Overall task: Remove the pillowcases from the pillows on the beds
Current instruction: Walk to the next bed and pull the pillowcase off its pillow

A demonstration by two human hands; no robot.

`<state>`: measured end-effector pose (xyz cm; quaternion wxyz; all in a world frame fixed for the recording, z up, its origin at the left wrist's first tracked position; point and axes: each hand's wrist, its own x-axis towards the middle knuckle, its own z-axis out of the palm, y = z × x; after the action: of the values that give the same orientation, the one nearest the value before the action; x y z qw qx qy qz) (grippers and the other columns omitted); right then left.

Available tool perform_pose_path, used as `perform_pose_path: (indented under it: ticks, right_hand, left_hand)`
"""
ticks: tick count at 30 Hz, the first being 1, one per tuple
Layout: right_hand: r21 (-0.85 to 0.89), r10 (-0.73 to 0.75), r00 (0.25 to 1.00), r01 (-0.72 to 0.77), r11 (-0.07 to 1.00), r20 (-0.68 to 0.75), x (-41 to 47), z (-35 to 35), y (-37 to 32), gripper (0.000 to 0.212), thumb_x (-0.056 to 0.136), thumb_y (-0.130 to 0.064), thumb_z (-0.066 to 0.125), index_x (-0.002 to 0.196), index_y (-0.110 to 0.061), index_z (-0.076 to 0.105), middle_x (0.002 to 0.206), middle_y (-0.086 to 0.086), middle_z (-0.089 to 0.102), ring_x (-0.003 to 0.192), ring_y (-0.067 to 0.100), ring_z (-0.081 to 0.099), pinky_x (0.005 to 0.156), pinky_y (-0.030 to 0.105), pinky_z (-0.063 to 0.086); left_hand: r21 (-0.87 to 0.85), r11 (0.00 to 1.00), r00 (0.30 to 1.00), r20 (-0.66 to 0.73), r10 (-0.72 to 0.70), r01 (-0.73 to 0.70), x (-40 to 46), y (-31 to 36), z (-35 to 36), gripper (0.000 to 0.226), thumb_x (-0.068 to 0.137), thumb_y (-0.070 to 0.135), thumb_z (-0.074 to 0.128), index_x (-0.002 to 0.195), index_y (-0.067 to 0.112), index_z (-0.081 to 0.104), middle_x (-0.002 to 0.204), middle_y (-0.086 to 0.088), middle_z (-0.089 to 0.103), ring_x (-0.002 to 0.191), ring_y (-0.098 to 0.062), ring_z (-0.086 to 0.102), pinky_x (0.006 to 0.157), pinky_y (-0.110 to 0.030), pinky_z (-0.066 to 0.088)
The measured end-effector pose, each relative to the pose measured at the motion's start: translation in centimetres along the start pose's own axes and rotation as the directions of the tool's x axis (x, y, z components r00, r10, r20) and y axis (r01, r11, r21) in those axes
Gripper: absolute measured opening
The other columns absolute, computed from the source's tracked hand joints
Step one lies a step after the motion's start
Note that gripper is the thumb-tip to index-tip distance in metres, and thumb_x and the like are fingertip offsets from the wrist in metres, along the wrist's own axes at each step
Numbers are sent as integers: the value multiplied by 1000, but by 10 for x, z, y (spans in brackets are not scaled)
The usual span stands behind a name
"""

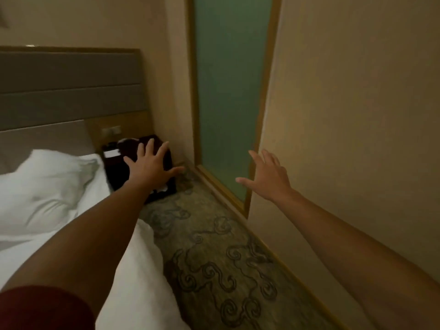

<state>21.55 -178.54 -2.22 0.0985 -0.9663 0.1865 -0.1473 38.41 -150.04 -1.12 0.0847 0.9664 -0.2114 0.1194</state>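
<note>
Both of my hands are stretched out ahead of me with nothing in them. My left hand (150,166) has its fingers spread wide, palm facing down and away, and it hangs in front of the dark bedside table (142,172) in the corner; I cannot tell whether it touches the table or only floats before it. My right hand (266,177) is also spread, fingers straight and apart, thumb pointing left, held in the air near the lower part of the frosted glass panel (228,91) and its wooden frame (265,115). A dark red sleeve (42,308) covers my left upper arm at the bottom corner of the view.

On my left lies the bed (133,270) with its white linen rumpled. One white pillow (45,184) rests at the head of the bed, creased and slumped, just beside the bedside table and below the grey padded headboard (69,86). It is clothed in white fabric, and neither hand touches it; my left forearm passes over the white bedding beside it.

Something pale and something dark sit on top of the table, too blurred to name. A wall switch plate (111,131) sits on the wooden panel behind it. Between the bed and the beige wall (357,115) runs a strip of carpet (214,253) patterned with dark swirls.
</note>
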Motion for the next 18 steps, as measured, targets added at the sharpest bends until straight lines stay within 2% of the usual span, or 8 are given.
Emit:
perform_pose_path:
  ticks: [4,5,7,9,13,14,16,18]
  right_hand:
    - [24,-146,988,145,989,53,94,17,-23,101,78,-82,53,158,-36,11,167,4,4,153,29,5,117,58,25]
    - [84,-220,974,215,973,57,161,43,-33,101,78,-82,53,158,-36,12,167,4,4,153,29,4,117,58,24]
    - [55,-274,961,271,961,47,183,49,-44,101,78,-82,53,158,-36,12,167,4,4,153,29,5,118,59,22]
    - [75,-348,935,343,936,63,268,92,-64,101,78,-82,53,158,-35,12,167,4,4,153,29,5,118,60,21]
    - [108,-346,938,340,934,39,366,113,-86,99,80,-80,53,158,-34,12,167,4,5,153,28,5,118,59,18]
    - [123,-383,922,375,919,53,432,127,-106,99,80,-79,54,158,-34,13,167,4,7,153,28,5,118,59,19]
    - [105,-398,917,393,914,30,456,129,-111,98,80,-79,54,157,-35,14,167,5,10,153,29,8,117,59,21]
    - [174,-460,887,446,878,47,526,155,-157,98,79,-79,55,157,-36,15,167,4,10,153,30,9,117,59,22]
  left_hand:
    - [58,990,991,-42,-127,129,56,-34,11,92,76,87,29,153,41,6,164,-2,2,150,-34,1,109,-73,11]
    - [54,975,975,-66,-210,214,95,-55,29,93,76,87,30,153,40,7,164,-2,3,150,-34,2,108,-73,11]
    - [68,964,965,-63,-255,259,107,-73,38,96,73,90,31,152,40,8,164,-2,4,149,-34,4,106,-74,11]
    - [53,928,928,-78,-363,368,169,-106,74,97,71,90,33,151,42,7,164,-3,5,149,-34,4,106,-75,12]
    - [103,940,944,-97,-316,326,261,-121,92,92,74,87,35,150,43,5,164,-4,3,149,-35,2,107,-76,12]
    - [64,927,928,-70,-366,371,307,-139,102,92,75,86,36,150,43,4,164,-4,2,149,-35,1,107,-76,11]
    - [76,930,931,-82,-355,361,323,-140,108,92,76,85,36,151,41,5,164,-4,1,149,-35,0,108,-75,10]
    - [54,885,882,-122,-454,463,368,-186,106,92,77,84,37,152,40,6,164,-4,1,150,-35,1,108,-74,9]
